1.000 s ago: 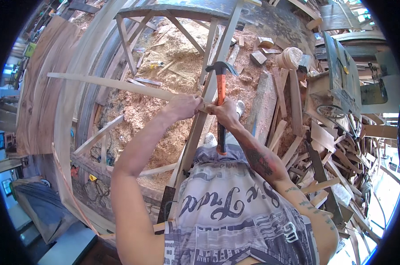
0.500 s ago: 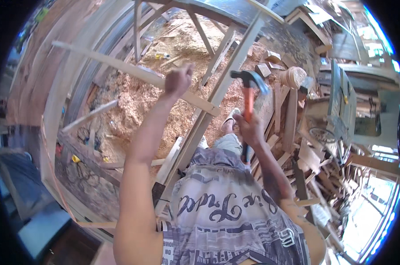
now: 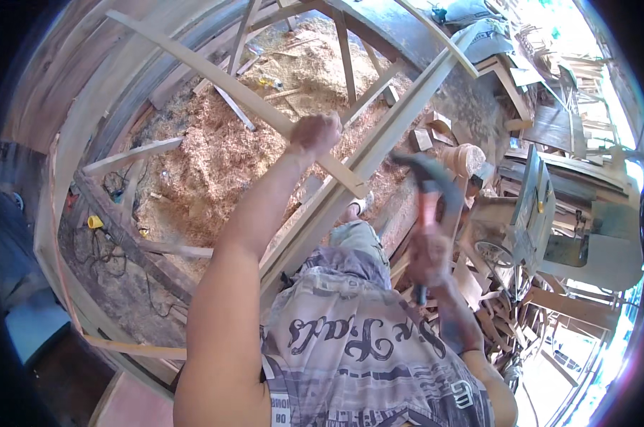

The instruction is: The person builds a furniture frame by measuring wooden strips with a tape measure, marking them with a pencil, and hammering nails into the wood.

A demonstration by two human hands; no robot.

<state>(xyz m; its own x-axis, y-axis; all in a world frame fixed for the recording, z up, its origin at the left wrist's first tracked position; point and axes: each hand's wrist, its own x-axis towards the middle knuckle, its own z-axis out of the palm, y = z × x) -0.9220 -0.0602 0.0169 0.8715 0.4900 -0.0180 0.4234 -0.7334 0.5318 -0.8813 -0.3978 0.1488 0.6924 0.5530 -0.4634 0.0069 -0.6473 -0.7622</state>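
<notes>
My left hand (image 3: pixel 315 134) is closed in a fist around a long, narrow wooden strip (image 3: pixel 215 75). Near that hand, the strip's near end lies across a long wooden beam (image 3: pixel 379 146) that runs away from my body. In my right hand (image 3: pixel 430 257) is a claw hammer (image 3: pixel 429 203) with a dark head and an orange-and-black handle. The hammer is held upright to the right of the beam, apart from the strip, and both it and the hand are smeared by motion. Whether the left fingers also hold something small is hidden.
Wood shavings (image 3: pixel 201 171) cover the ground beyond and left of the beam. A turned wooden piece (image 3: pixel 464 159) and small blocks (image 3: pixel 421 139) lie to the right, above a heap of offcuts (image 3: pixel 507 320). Wooden braces (image 3: pixel 345 57) stand at the far side; cables (image 3: pixel 105 252) lie at left.
My right hand and the hammer have moved right and back toward my body, away from the beam. My left hand stays on the strip near its end. The whole view has shifted slightly.
</notes>
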